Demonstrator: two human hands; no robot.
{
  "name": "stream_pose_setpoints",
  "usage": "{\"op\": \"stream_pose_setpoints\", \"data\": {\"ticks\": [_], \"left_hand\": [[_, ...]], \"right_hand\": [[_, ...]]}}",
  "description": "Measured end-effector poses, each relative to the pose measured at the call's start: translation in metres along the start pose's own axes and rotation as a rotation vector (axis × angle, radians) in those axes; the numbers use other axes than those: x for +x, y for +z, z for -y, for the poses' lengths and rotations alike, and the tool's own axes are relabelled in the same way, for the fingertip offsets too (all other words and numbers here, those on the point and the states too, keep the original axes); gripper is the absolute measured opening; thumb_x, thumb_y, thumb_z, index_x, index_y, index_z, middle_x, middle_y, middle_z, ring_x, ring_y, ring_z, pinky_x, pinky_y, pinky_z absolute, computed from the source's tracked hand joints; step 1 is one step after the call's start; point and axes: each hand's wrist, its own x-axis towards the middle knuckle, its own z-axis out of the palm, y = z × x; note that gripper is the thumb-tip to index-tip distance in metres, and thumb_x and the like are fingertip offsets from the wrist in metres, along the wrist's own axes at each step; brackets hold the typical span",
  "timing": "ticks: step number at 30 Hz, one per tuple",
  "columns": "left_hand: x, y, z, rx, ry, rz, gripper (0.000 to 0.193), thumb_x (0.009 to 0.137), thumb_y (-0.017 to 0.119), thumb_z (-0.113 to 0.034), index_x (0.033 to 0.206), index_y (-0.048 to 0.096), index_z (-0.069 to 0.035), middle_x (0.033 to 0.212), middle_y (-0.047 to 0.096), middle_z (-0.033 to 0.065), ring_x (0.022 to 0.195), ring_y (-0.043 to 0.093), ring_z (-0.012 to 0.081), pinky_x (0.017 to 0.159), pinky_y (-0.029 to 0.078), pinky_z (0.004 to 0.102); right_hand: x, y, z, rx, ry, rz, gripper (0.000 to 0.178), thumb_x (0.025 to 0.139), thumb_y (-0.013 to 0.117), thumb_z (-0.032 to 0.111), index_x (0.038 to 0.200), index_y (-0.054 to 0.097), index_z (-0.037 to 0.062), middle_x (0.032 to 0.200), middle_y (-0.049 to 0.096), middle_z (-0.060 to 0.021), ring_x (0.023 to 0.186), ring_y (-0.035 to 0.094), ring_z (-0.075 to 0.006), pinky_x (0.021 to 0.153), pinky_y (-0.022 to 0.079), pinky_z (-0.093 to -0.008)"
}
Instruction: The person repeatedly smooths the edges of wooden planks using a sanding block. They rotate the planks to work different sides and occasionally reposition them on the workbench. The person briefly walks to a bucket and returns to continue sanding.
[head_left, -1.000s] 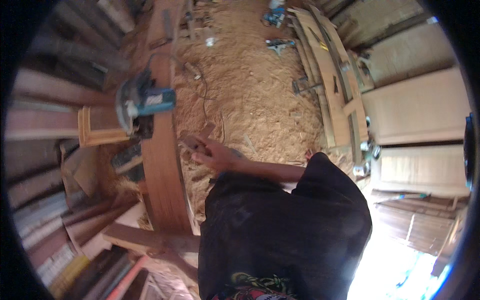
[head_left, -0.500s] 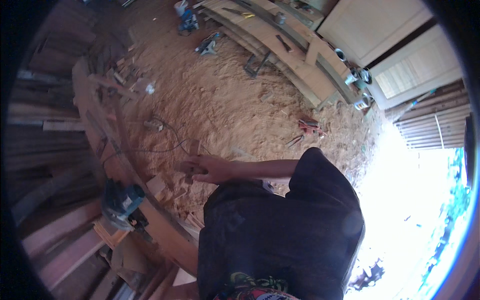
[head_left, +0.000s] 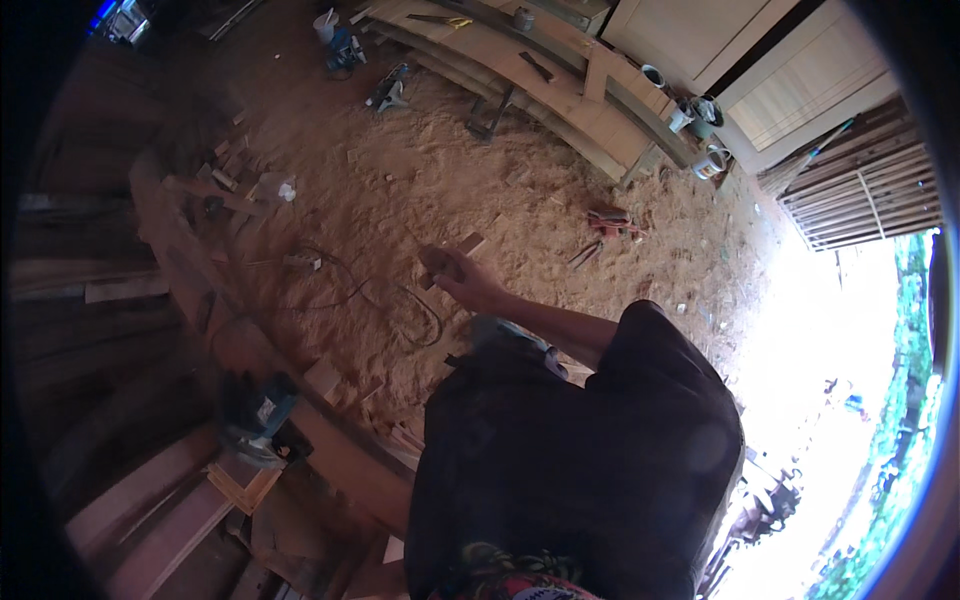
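My right hand (head_left: 470,282) is raised over the sawdust-covered floor, fingers closed around a small wooden piece (head_left: 437,262). It looks like a rounded block crossed by a short flat bar (head_left: 468,243); its exact kind is unclear. The right arm stretches leftward from a dark sleeve. My left hand is out of view. Left of my body, a teal power tool (head_left: 268,405) rests on the long workbench plank (head_left: 345,470), beside a light wooden frame corner (head_left: 243,487).
A cable (head_left: 350,290) loops across the sawdust floor (head_left: 400,200). Red-handled tools (head_left: 610,222) lie ahead. Stacked boards (head_left: 560,100) carry a handsaw and a can. Buckets (head_left: 710,162) stand near the pale door panels (head_left: 800,90). Timber (head_left: 110,290) is piled at left.
My right hand has moved up and away from the bench with the wooden piece. The left forearm, partly seen at the lower edge before, has gone out of view. The whole view has shifted slightly.
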Motion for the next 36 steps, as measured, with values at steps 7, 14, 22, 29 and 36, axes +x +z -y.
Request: {"op": "stream_pose_setpoints", "data": {"ticks": [7, 14, 22, 29, 36], "left_hand": [[-0.001, -0.011, 0.016, -0.039, 0.031, 0.033, 0.076, 0.092, 0.08, -0.025, 0.146, 0.036, 0.006, 0.132, 0.054, 0.0194, 0.114, 0.057, 0.0329, 0.103, 0.048, 0.045], [-0.008, -0.02, 0.031, -0.045, 0.038, 0.065, 0.075, 0.091, 0.08, -0.023, 0.146, 0.037, 0.005, 0.133, 0.054, 0.0194, 0.114, 0.057, 0.0328, 0.103, 0.048, 0.0453], [-0.016, -0.036, 0.042, -0.066, 0.037, 0.018, 0.074, 0.091, 0.08, -0.022, 0.146, 0.038, 0.005, 0.133, 0.055, 0.0194, 0.115, 0.057, 0.0326, 0.103, 0.048, 0.0456], [-0.038, -0.056, 0.052, -0.054, 0.016, -0.062, 0.074, 0.09, 0.08, -0.021, 0.146, 0.039, 0.004, 0.134, 0.055, 0.0194, 0.115, 0.057, 0.0325, 0.104, 0.048, 0.0458], [-0.089, -0.082, 0.066, -0.011, -0.009, -0.151, 0.073, 0.09, 0.081, -0.019, 0.146, 0.04, 0.004, 0.134, 0.055, 0.0194, 0.115, 0.056, 0.0324, 0.104, 0.048, 0.046]], "right_hand": [[-0.062, 0.045, 0.036, 0.072, -0.124, 0.228, 0.076, 0.097, 0.066, 0.047, 0.158, 0.036, 0.0137, 0.131, 0.066, -0.0214, 0.123, 0.064, -0.036, 0.105, 0.05, -0.0454], [-0.14, 0.058, -0.031, -0.011, -0.048, 0.262, 0.077, 0.096, 0.066, 0.047, 0.159, 0.036, 0.0133, 0.131, 0.066, -0.0227, 0.123, 0.064, -0.0374, 0.105, 0.05, -0.047], [-0.145, 0.049, -0.07, -0.031, -0.061, 0.071, 0.076, 0.094, 0.067, 0.052, 0.153, 0.044, 0.0082, 0.131, 0.065, -0.0275, 0.123, 0.063, -0.042, 0.103, 0.05, -0.0488], [-0.125, 0.016, -0.073, -0.021, -0.12, 0.176, 0.075, 0.094, 0.067, 0.049, 0.152, 0.044, 0.008, 0.128, 0.066, -0.0269, 0.12, 0.064, -0.0423, 0.101, 0.05, -0.0495], [-0.086, 0.0, -0.165, 0.311, -0.049, 0.091, 0.078, 0.096, 0.065, 0.049, 0.157, 0.037, 0.0085, 0.136, 0.062, -0.0253, 0.122, 0.064, -0.04, 0.103, 0.051, -0.0484]]}}
